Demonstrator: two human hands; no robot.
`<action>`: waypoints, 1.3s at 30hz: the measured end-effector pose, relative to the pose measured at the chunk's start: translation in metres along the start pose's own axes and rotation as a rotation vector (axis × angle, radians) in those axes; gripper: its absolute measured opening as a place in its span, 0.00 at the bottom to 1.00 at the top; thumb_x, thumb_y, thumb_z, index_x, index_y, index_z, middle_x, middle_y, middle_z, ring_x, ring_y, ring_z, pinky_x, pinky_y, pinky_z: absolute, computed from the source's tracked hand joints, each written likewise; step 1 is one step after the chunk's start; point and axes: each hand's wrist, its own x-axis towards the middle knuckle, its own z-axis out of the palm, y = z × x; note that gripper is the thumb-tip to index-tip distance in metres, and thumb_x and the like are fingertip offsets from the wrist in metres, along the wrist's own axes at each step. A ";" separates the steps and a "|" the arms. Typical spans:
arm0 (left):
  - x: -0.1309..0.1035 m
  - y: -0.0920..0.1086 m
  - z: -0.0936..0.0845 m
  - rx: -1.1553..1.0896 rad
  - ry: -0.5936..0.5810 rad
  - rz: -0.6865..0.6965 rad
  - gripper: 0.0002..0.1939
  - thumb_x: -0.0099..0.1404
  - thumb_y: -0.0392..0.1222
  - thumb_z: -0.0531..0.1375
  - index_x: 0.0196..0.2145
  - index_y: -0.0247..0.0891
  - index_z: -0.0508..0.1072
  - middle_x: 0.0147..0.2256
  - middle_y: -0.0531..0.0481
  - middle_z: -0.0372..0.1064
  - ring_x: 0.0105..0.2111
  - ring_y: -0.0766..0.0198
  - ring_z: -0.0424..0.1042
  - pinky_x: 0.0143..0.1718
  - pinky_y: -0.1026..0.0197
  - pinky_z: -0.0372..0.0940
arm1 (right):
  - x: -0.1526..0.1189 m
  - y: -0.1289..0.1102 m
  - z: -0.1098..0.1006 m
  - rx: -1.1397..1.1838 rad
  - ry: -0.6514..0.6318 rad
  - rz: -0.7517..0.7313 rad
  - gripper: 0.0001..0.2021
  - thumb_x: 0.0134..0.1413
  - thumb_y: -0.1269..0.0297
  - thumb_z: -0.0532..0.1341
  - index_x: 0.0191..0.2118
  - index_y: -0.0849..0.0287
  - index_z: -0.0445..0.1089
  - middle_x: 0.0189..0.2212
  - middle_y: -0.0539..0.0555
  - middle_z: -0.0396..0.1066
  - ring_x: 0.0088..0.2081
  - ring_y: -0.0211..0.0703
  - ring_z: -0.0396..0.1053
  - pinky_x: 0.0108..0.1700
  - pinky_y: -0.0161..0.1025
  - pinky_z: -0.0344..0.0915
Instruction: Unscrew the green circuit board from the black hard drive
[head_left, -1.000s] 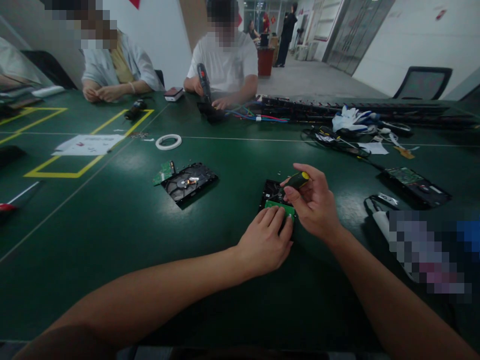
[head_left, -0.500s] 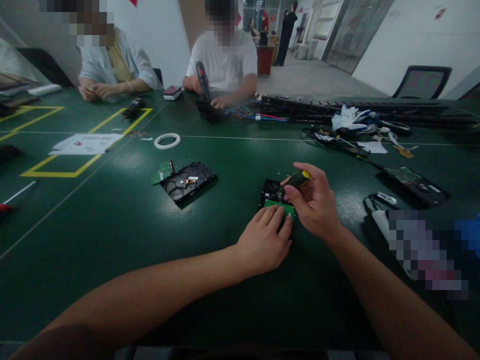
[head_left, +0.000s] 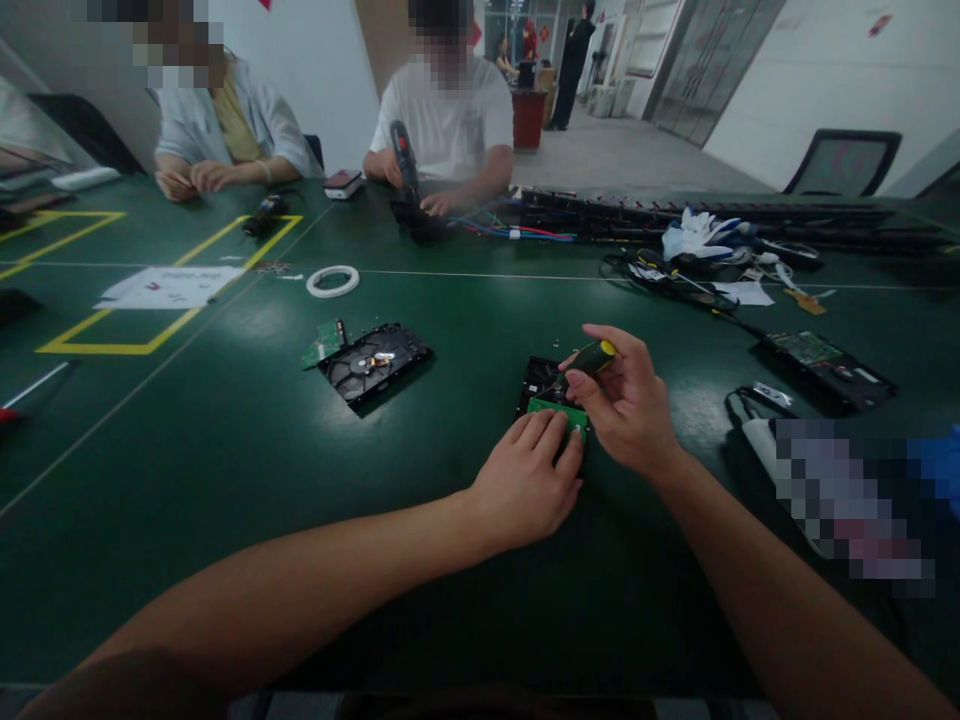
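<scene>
On the green table lies a black hard drive [head_left: 538, 375] with a green circuit board [head_left: 576, 416] on its near part. My left hand [head_left: 525, 485] is closed over the near end of the drive, fingertips on the board, and hides much of that end. A screwdriver [head_left: 592, 358] with a dark handle and yellow end is gripped in my right hand [head_left: 636, 415], between thumb and fingers. It leans down toward the drive beside the board's far edge; where its tip sits I cannot make out. Tiny screws lie just beyond the drive.
A second hard drive [head_left: 375, 365] lies to the left with a loose circuit board [head_left: 324, 345]. Another drive [head_left: 825, 368] is at the right. A tape roll [head_left: 333, 281], gloves [head_left: 701, 237] and cables lie farther back. Across the table a person holds a power tool [head_left: 403, 155]; another sits beside them.
Both my hands and the screwdriver keep nearly the same place on the drive. The whole view has shifted very slightly. Across the table, the left person's fingers have moved a little.
</scene>
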 end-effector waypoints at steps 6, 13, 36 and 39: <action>0.000 0.000 -0.002 0.008 -0.010 0.001 0.28 0.76 0.49 0.52 0.66 0.27 0.66 0.64 0.27 0.63 0.64 0.38 0.63 0.65 0.40 0.60 | 0.001 0.000 -0.001 -0.016 -0.004 -0.011 0.28 0.68 0.60 0.63 0.69 0.44 0.57 0.51 0.54 0.76 0.46 0.49 0.80 0.48 0.47 0.79; 0.001 0.001 -0.002 0.024 -0.001 0.000 0.28 0.76 0.50 0.53 0.65 0.27 0.67 0.64 0.28 0.63 0.64 0.39 0.64 0.65 0.41 0.60 | 0.001 -0.001 -0.002 -0.030 -0.006 -0.011 0.31 0.68 0.60 0.63 0.72 0.44 0.54 0.49 0.54 0.78 0.45 0.50 0.80 0.49 0.50 0.79; 0.001 0.001 -0.002 0.008 0.004 0.002 0.29 0.76 0.49 0.54 0.65 0.27 0.66 0.63 0.27 0.63 0.64 0.38 0.63 0.65 0.41 0.60 | 0.003 -0.006 -0.001 -0.016 -0.058 -0.039 0.27 0.70 0.63 0.59 0.70 0.42 0.54 0.52 0.55 0.75 0.36 0.45 0.77 0.43 0.51 0.79; 0.001 0.001 -0.002 0.007 0.000 0.000 0.29 0.76 0.50 0.54 0.65 0.26 0.66 0.63 0.27 0.63 0.65 0.38 0.62 0.65 0.41 0.60 | 0.002 -0.011 -0.001 0.003 -0.081 -0.030 0.27 0.71 0.63 0.57 0.71 0.42 0.54 0.52 0.56 0.75 0.35 0.45 0.76 0.44 0.53 0.79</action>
